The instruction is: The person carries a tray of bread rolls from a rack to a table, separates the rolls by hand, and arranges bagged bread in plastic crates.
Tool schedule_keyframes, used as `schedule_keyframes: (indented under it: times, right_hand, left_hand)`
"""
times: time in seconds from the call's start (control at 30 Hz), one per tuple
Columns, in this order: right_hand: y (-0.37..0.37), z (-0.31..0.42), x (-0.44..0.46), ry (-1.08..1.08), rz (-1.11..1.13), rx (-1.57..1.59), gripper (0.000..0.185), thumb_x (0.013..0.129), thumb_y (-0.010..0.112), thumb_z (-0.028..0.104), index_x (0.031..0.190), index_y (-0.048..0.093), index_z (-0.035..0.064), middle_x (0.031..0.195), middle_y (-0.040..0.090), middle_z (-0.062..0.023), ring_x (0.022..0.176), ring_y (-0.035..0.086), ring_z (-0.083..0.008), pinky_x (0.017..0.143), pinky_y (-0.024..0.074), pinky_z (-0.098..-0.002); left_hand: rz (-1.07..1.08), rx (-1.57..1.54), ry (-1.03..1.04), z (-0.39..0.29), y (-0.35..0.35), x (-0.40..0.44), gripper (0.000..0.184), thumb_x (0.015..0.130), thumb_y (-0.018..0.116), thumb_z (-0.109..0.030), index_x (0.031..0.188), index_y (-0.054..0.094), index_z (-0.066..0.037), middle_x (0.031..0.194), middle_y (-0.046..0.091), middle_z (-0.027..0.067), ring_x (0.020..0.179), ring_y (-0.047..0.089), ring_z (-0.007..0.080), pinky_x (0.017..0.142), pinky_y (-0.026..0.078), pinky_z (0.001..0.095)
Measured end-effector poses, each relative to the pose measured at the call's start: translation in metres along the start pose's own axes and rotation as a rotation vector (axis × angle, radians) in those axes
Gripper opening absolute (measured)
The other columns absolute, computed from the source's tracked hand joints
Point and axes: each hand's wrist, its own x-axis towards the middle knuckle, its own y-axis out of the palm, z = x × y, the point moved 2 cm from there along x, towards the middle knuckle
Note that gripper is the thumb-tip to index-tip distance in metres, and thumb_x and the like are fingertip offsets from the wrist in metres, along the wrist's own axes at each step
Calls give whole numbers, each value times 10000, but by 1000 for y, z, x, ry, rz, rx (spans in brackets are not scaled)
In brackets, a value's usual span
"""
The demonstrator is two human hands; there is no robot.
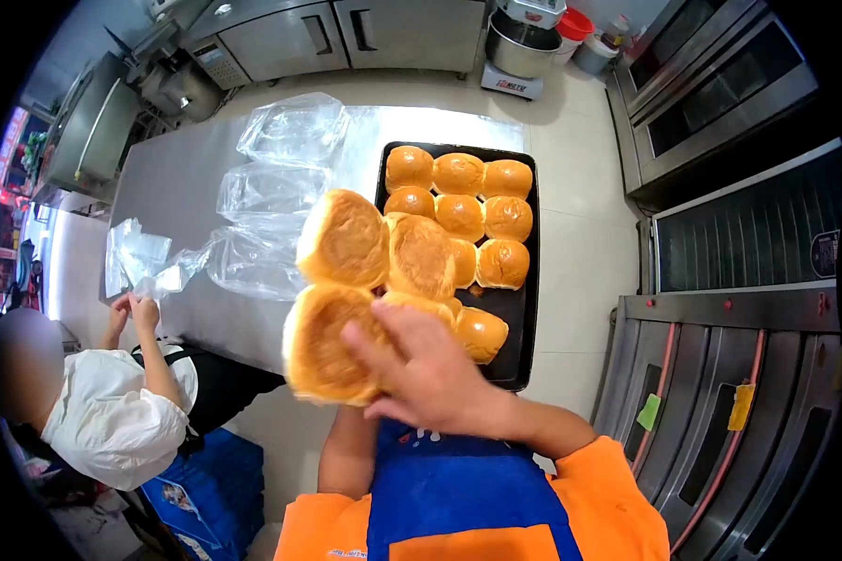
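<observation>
A cluster of joined bread buns (339, 323) is raised over the near part of a black baking tray (530, 318), with flat brown undersides facing up. My right hand (426, 365), slightly blurred, grips the nearest bun of this cluster, its fingers laid across the surface. Beneath the same cluster runs my left forearm (348, 453); the left hand itself is hidden by the buns. Glossy golden buns (458, 215) sit in joined rows on the tray, and a single bun (482, 334) shows beside the raised cluster.
Clear plastic bags (276, 192) lie on the steel table (182, 178) left of the tray. A co-worker (122, 402) in white handles a plastic bag at the left edge. Ovens (720, 411) stand at right, a mixer (522, 47) at the back, blue crates (210, 491) on the floor.
</observation>
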Motion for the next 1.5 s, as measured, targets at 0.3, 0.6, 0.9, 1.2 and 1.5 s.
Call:
schedule_keyframes:
  times: [0.3, 0.6, 0.9, 1.2, 1.5]
  right_hand:
    - [-33, -70, -62, 134, -535, -126, 147, 808, 794, 16, 913, 698, 51, 896, 706, -108, 788, 678, -327, 741, 550, -423]
    - [-45, -95, -43, 499, -439, 120, 213, 908, 791, 110, 1064, 709, -10, 943, 748, -138, 826, 765, -235, 701, 590, -317]
    - [-35, -111, -61, 471, -604, 60, 137, 888, 683, -55, 1015, 711, -12, 941, 742, -147, 839, 730, -244, 778, 573, -327]
    - [-12, -46, -52, -20, -224, -11, 268, 795, 740, -57, 1045, 733, 40, 1004, 717, -111, 941, 683, -295, 821, 550, -391]
    - [11, -42, -45, -97, -227, -156, 237, 728, 881, 94, 907, 727, 66, 833, 695, -59, 781, 668, -265, 698, 536, -367]
  left_hand:
    - [-34, -94, -187, -10, -17, 0, 896, 994, 406, -719, 1635, 269, -108, 1624, 382, 149, 1465, 422, 297, 1213, 353, 473]
    - [-10, -172, -331, 4, -17, -13, 820, 1019, 426, -651, 1617, 303, -103, 1597, 419, 144, 1435, 457, 286, 1198, 384, 455]
    - [13, -243, -427, 3, -25, -44, 744, 1045, 446, -584, 1599, 338, -98, 1571, 455, 139, 1405, 493, 274, 1183, 415, 438]
    - [58, -284, -502, 9, -34, -51, 669, 1070, 466, -516, 1581, 373, -94, 1544, 491, 133, 1374, 528, 263, 1168, 446, 420]
    - [110, -320, -565, 9, -33, -52, 604, 1093, 483, -458, 1564, 405, -90, 1520, 525, 128, 1347, 561, 253, 1151, 476, 404]
